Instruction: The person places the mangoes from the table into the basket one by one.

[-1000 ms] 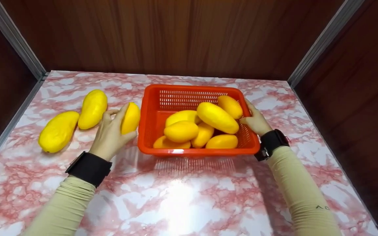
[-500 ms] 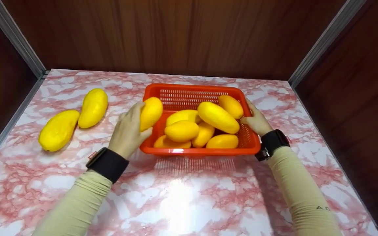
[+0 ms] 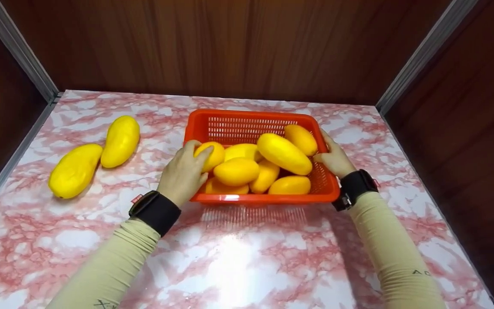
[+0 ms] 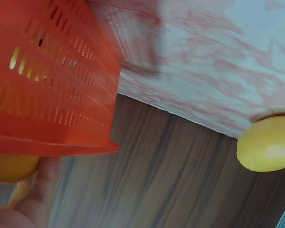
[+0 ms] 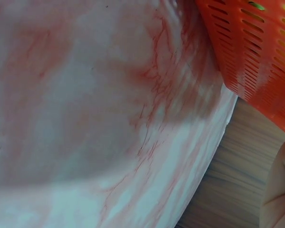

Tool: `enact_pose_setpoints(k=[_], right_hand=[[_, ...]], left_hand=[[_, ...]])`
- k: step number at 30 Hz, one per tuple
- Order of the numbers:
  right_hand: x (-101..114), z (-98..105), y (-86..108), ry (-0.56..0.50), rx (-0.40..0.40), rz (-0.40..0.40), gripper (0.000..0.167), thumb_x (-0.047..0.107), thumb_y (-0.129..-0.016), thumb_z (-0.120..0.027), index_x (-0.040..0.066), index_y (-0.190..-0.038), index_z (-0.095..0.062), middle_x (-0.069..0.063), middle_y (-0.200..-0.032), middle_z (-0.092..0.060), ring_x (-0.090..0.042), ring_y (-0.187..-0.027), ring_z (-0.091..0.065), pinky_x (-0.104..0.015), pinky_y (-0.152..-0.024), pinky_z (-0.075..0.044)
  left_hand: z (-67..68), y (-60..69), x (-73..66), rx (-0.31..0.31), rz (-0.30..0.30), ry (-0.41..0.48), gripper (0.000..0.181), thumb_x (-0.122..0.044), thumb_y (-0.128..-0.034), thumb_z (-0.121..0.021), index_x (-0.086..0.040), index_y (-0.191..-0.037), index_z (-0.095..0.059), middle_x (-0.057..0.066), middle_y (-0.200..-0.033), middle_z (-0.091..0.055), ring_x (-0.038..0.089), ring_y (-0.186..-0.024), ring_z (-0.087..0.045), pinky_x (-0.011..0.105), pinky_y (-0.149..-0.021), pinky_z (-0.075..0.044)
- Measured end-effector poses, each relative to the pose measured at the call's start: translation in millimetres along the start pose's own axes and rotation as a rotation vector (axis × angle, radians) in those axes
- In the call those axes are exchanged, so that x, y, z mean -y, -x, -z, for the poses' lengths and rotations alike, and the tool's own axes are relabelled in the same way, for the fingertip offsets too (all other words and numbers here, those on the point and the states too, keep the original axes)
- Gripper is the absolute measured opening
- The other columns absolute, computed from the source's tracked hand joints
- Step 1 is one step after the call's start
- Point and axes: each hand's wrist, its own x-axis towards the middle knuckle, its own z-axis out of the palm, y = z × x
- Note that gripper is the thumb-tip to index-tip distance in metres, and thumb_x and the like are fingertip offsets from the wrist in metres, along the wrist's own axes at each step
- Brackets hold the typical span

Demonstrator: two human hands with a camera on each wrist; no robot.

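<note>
A red plastic basket point(image 3: 247, 198) stands mid-table with several yellow mangoes point(image 3: 284, 153) piled inside. My left hand point(image 3: 182, 174) reaches over its left rim and holds a mango point(image 3: 214, 157) just inside, by the pile. Part of that mango is hidden by the fingers. From the left wrist view, the held mango point(image 4: 11, 167) shows above the rim, beyond the slotted wall. My right hand point(image 3: 337, 159) grips the basket's right rim, thumb inside and fingers outside. Only a bit of the right hand point(image 5: 280, 185) appears in the right wrist view, beside the basket point(image 5: 256, 52).
Two more mangoes lie on the table to the left, one nearer mango point(image 3: 75, 171) and one farther mango point(image 3: 120, 141), touching or nearly so. The marbled table point(image 3: 165, 266) is bounded by a wood-grain back panel point(image 3: 230, 47) and dark side panels point(image 3: 465, 111).
My left hand has carried the mango rightward from beside the basket, over the left rim and down into it. The right hand stays on the right rim. The basket has hardly moved.
</note>
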Motion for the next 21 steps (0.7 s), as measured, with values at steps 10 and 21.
enact_pose_setpoints(k=[10,21], right_hand=[[0.9,0.9,-0.2,0.011,-0.006,-0.011,0.095,-0.002,-0.082,-0.055,0.030,-0.160,-0.011,-0.021,-0.155,-0.035,-0.032,-0.123,-0.047,-0.039,-0.100,-0.046],[-0.7,0.8,-0.2,0.030,-0.015,-0.010,0.095,-0.002,-0.080,-0.056,0.028,-0.160,-0.014,-0.021,-0.155,-0.035,-0.033,-0.125,-0.046,-0.043,-0.104,-0.043]], left_hand=[[-6.9,-3.2,-2.7,0.011,0.001,-0.072,0.052,-0.006,-0.0812,-0.077,-0.004,-0.131,-0.062,0.025,-0.122,-0.056,0.042,-0.102,-0.061,0.052,-0.081,-0.057],[-5.9,-5.2,-2.9,0.104,0.020,-0.029,0.061,-0.006,-0.0763,-0.073,0.000,-0.135,-0.059,0.030,-0.130,-0.053,0.046,-0.112,-0.056,0.055,-0.095,-0.047]])
